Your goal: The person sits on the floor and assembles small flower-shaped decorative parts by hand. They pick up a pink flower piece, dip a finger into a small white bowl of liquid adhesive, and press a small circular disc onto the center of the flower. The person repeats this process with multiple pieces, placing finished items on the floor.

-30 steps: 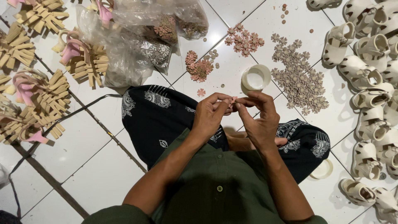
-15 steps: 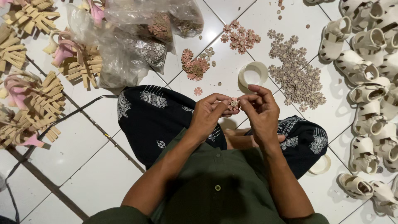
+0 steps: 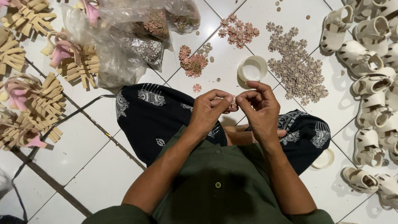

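Note:
My left hand (image 3: 211, 110) and my right hand (image 3: 261, 108) meet above my lap, fingertips pinched together on a tiny flower-shaped ornament (image 3: 234, 100) that is mostly hidden between them. I sit cross-legged in black patterned trousers (image 3: 149, 112) on white floor tiles. Just beyond my hands stands a small white round cup (image 3: 252, 68). A heap of beige flower ornaments (image 3: 296, 70) lies to its right, with pink ones (image 3: 192, 63) to its left and more pink ones (image 3: 238, 30) further back.
Several cream children's sandals (image 3: 369, 83) line the right side. Clear plastic bags (image 3: 132, 37) of ornaments sit at the top left, beside tan and pink strap pieces (image 3: 33, 99). A second white cup (image 3: 324, 158) rests by my right knee.
Both hands stay pinched together over my lap; the fingers have shifted slightly around the small piece. The view has drifted a little.

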`<state>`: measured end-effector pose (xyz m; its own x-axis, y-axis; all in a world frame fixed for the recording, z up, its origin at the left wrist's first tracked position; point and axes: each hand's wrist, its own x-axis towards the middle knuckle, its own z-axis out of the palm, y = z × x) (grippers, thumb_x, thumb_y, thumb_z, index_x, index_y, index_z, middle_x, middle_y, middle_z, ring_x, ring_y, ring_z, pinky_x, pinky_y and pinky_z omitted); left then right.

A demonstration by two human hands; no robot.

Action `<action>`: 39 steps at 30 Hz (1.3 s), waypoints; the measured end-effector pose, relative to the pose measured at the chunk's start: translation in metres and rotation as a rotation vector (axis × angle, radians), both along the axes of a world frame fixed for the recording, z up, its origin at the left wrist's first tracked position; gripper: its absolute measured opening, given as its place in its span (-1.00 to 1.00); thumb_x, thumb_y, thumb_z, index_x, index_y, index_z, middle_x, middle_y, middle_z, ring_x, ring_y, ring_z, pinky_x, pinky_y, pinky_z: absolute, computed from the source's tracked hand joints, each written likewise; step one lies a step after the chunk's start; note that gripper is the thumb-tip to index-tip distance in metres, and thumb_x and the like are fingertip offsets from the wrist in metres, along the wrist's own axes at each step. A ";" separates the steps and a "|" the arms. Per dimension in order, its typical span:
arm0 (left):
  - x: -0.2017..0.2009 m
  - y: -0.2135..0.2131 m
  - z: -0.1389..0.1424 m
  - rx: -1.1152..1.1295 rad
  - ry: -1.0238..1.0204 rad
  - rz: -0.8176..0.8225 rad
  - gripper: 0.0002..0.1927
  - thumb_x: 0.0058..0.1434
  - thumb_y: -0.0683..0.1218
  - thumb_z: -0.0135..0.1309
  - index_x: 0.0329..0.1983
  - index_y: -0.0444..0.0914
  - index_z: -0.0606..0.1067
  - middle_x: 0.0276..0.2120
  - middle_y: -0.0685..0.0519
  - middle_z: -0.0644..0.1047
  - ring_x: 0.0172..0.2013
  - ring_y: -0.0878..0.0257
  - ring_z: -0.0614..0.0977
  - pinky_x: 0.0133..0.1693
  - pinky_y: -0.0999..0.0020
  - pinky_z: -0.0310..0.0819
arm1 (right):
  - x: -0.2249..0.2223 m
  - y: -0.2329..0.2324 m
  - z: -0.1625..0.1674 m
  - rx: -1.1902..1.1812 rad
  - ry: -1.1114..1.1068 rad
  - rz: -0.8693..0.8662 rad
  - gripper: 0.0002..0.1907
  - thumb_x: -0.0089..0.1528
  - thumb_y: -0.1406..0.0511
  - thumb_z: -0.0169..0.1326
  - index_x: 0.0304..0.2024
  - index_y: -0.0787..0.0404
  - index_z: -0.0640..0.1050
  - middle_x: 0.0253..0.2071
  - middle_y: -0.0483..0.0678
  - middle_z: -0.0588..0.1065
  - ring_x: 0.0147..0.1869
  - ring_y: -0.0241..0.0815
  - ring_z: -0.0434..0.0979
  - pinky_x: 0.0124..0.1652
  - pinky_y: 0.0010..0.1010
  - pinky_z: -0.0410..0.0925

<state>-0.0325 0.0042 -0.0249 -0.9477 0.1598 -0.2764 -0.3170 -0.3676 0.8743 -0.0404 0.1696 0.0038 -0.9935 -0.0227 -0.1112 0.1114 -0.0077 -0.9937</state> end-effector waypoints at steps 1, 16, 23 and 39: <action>0.000 0.000 0.000 -0.006 0.001 0.000 -0.74 0.40 -0.07 0.10 -0.07 -0.41 0.55 -0.35 -0.11 0.69 -0.28 0.33 0.71 -0.15 0.44 0.62 | 0.000 0.000 0.000 -0.009 -0.004 -0.003 -0.56 0.29 0.50 0.20 0.20 0.37 0.41 -0.20 -0.03 0.58 -0.17 -0.37 0.57 -0.17 -0.59 0.45; 0.000 -0.003 -0.006 -0.040 -0.035 0.000 -0.51 0.50 0.10 -0.18 -0.05 -0.41 0.55 -0.34 -0.13 0.65 -0.28 0.21 0.76 -0.18 0.39 0.69 | 0.002 -0.001 -0.004 -0.008 -0.022 0.003 -0.61 0.32 0.47 0.16 0.19 0.39 0.42 -0.17 -0.01 0.57 -0.13 -0.35 0.58 -0.14 -0.54 0.48; 0.003 -0.004 -0.011 0.010 -0.022 0.013 -0.39 0.53 0.18 -0.27 -0.03 -0.44 0.55 -0.32 -0.12 0.65 -0.29 0.26 0.70 -0.17 0.41 0.63 | 0.001 -0.004 0.000 -0.002 0.012 0.044 -0.53 0.27 0.50 0.20 0.20 0.42 0.39 -0.17 0.02 0.56 -0.13 -0.30 0.59 -0.15 -0.50 0.52; 0.006 -0.007 -0.004 0.011 -0.021 -0.043 -0.67 0.41 -0.03 0.08 -0.03 -0.44 0.53 -0.32 -0.15 0.69 -0.25 0.27 0.72 -0.12 0.42 0.64 | 0.006 -0.001 -0.006 0.054 -0.008 0.014 -0.56 0.29 0.50 0.18 0.20 0.39 0.39 -0.20 0.00 0.58 -0.18 -0.34 0.58 -0.17 -0.55 0.47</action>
